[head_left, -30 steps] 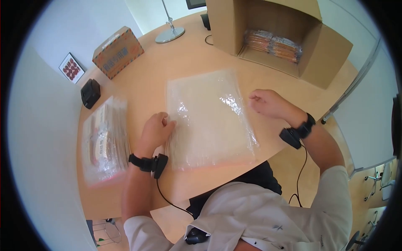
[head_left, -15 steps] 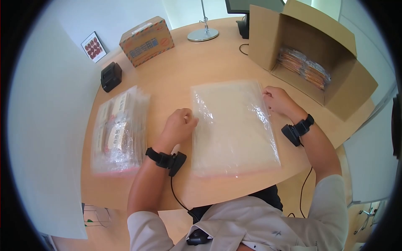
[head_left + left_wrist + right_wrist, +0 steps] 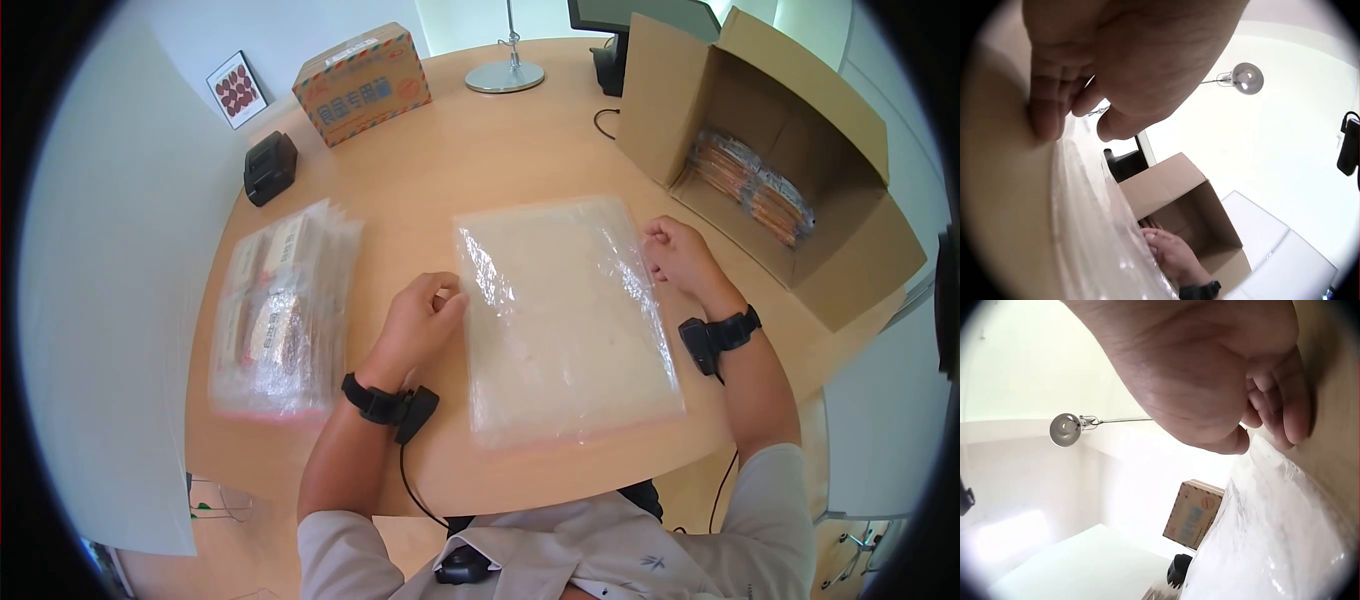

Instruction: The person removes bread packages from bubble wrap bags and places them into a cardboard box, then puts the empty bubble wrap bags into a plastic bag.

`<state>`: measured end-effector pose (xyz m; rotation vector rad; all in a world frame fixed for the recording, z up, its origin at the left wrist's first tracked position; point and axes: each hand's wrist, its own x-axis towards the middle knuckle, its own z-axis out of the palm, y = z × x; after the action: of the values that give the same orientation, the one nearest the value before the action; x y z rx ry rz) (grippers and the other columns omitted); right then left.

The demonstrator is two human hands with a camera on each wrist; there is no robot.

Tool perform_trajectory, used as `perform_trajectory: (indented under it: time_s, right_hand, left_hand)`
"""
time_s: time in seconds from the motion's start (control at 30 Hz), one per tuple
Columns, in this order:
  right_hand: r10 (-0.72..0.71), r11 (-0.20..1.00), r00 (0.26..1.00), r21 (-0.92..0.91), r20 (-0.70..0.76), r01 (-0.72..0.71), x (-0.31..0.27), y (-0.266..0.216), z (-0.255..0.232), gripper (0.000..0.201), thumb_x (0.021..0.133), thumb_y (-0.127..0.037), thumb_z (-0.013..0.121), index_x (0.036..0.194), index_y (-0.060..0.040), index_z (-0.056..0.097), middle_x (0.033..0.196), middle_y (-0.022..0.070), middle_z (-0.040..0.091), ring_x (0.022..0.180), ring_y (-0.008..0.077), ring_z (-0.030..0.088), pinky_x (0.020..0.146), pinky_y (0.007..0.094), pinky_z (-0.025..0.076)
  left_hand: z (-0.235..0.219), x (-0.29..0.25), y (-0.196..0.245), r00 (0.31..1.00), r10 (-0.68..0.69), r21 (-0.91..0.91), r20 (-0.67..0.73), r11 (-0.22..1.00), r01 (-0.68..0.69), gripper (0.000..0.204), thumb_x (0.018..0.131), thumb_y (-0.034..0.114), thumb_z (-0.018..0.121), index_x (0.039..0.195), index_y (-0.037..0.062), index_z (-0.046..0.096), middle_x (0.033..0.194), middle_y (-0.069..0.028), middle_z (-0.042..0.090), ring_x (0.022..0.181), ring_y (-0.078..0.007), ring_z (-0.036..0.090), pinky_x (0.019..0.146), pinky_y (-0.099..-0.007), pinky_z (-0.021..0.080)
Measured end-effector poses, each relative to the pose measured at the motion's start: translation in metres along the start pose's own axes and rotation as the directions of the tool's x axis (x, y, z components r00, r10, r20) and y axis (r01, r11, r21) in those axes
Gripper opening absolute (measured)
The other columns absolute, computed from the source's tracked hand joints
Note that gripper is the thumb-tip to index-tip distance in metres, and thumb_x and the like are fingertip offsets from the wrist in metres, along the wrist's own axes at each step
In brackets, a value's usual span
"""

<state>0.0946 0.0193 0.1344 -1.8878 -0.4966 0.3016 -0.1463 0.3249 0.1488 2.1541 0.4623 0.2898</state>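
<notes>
Centrally, a stack of flat, clear plastic bags (image 3: 570, 330) with a pinkish near edge lies on the pale wooden desk (image 3: 420, 170); it looks slippery, light and floppy, best taken by both side edges. At those edges, the left hand (image 3: 412, 325) and right hand (image 3: 688, 262) have bent fingers, thumbs apart, clamped on nothing visible. Leftward, the glossy, clear-wrapped packets (image 3: 280, 320) bear dark characters too small to read surely; farther, a brown cardboard box (image 3: 365, 90) shows blue "专用箱".

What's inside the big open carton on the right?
In the open carton, orange-brown packets in clear, shiny wrapping sit in two side-by-side piles. Whatever lies beneath or behind them is covered.
</notes>
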Motion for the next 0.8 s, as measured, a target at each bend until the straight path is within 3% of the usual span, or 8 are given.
perform_trajectory:
  time_s: [0.2, 0.33, 0.47, 0.57, 0.63, 0.67, 0.73, 0.8]
  right_hand:
    - [-0.053, 0.993, 0.993, -0.103, 0.103, 0.064, 0.003, 0.006, -0.003, 0.013, 0.095, -0.011, 0.059, 0.094, 0.0011, 0.065, 0.071, 0.0033, 0.063, 0.061, 0.0091, 0.059, 0.053, 0.0251, 0.047]
    - [0.068, 0.997, 0.994, -0.027, 0.084, -0.066, 0.000, 0.001, -0.006, 0.013, 0.096, -0.010, 0.057, 0.088, -0.0039, 0.064, 0.069, 0.0010, 0.060, 0.059, 0.0080, 0.056, 0.051, 0.0240, 0.046]
    - [-0.016, 0.999, 0.988, -0.044, 0.155, 0.023, 0.010, 0.016, -0.007, 0.013, 0.098, -0.012, 0.056, 0.091, -0.0049, 0.064, 0.068, -0.0012, 0.057, 0.057, 0.0069, 0.054, 0.048, 0.0214, 0.044]
    - [-0.016, 0.998, 0.992, -0.050, 0.126, 0.022, 0.007, 0.019, -0.007, 0.012, 0.099, -0.012, 0.056, 0.095, -0.0047, 0.064, 0.070, -0.0009, 0.058, 0.057, 0.0066, 0.054, 0.048, 0.0208, 0.045]
    - [-0.002, 1.000, 0.991, -0.018, 0.132, 0.005, 0.011, 0.023, -0.016, 0.012, 0.099, -0.012, 0.056, 0.100, -0.0033, 0.064, 0.071, -0.0006, 0.059, 0.057, 0.0068, 0.055, 0.048, 0.0214, 0.046]
    - [-0.015, 0.999, 0.989, -0.039, 0.148, 0.021, 0.009, 0.017, -0.015, 0.012, 0.099, -0.012, 0.056, 0.100, -0.0033, 0.064, 0.071, -0.0006, 0.059, 0.057, 0.0068, 0.055, 0.048, 0.0214, 0.046]
    - [0.007, 1.000, 0.994, 0.008, 0.109, -0.008, -0.001, 0.008, -0.009, 0.014, 0.099, -0.013, 0.056, 0.103, -0.0019, 0.065, 0.074, 0.0005, 0.060, 0.059, 0.0073, 0.056, 0.049, 0.0213, 0.047]
    - [-0.010, 0.999, 0.991, -0.041, 0.136, 0.016, -0.003, 0.004, -0.010, 0.015, 0.099, -0.013, 0.057, 0.104, -0.0014, 0.064, 0.075, 0.0006, 0.059, 0.060, 0.0078, 0.057, 0.051, 0.0217, 0.048]
  left_hand:
    - [0.006, 0.006, 0.000, 0.999, 0.038, -0.039, 0.008, 0.999, -0.037, 0.031, 0.091, 0.017, 0.070, 0.114, -0.0041, 0.066, 0.085, -0.0087, 0.066, 0.073, -0.0137, 0.061, 0.067, -0.0297, 0.052]
    - [0.004, 0.000, 0.008, 0.999, 0.041, -0.006, 0.010, 0.999, -0.041, 0.030, 0.096, 0.017, 0.066, 0.118, -0.0021, 0.066, 0.093, -0.0094, 0.071, 0.078, -0.0128, 0.067, 0.069, -0.0284, 0.055]
    - [0.002, 0.002, 0.002, 0.977, 0.215, 0.135, 0.002, 0.968, -0.213, 0.034, 0.095, 0.020, 0.066, 0.120, -0.0030, 0.065, 0.100, -0.0194, 0.073, 0.088, -0.0219, 0.070, 0.077, -0.0338, 0.057]
    - [-0.001, -0.013, 0.019, 0.987, 0.163, 0.155, 0.011, 0.974, -0.163, 0.036, 0.093, 0.020, 0.068, 0.121, -0.0030, 0.064, 0.106, -0.0213, 0.070, 0.095, -0.0293, 0.070, 0.083, -0.0371, 0.056]
    - [0.001, -0.037, 0.039, 0.963, 0.267, 0.474, 0.030, 0.845, -0.249, 0.036, 0.091, 0.021, 0.069, 0.118, -0.0022, 0.064, 0.113, -0.0224, 0.066, 0.101, -0.0377, 0.067, 0.088, -0.0423, 0.055]
    - [-0.009, -0.052, 0.055, 0.965, 0.264, 0.462, 0.003, 0.855, -0.235, 0.036, 0.091, 0.021, 0.069, 0.118, -0.0022, 0.064, 0.113, -0.0224, 0.066, 0.101, -0.0377, 0.067, 0.088, -0.0423, 0.055]
    - [-0.039, -0.095, 0.087, 0.866, 0.440, 0.431, 0.238, 0.751, -0.500, 0.034, 0.091, 0.022, 0.069, 0.115, -0.0010, 0.064, 0.118, -0.0207, 0.064, 0.106, -0.0409, 0.064, 0.090, -0.0462, 0.053]
    - [-0.085, -0.124, 0.106, 0.867, 0.430, 0.366, 0.253, 0.787, -0.497, 0.030, 0.090, 0.021, 0.070, 0.110, -0.0003, 0.065, 0.113, -0.0187, 0.066, 0.101, -0.0397, 0.065, 0.086, -0.0453, 0.054]
